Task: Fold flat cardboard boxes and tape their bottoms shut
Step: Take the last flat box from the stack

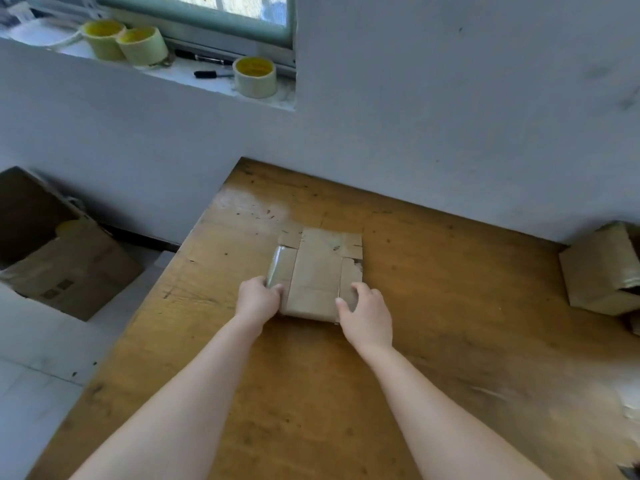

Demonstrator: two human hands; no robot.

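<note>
While flat, box [317,271] between hands [258,297]

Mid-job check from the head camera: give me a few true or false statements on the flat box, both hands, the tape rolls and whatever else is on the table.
1. Both hands are on the flat cardboard box. True: the left hand grips its near left corner, the right hand its near right corner.
2. The box stands fully opened up. False: it lies flat on the wooden table.
3. Three tape rolls sit on the window ledge. True.
4. A tape roll lies beside the box on the table. False: none shows there.
5. Another cardboard box sits at the table's right edge. True.
</note>
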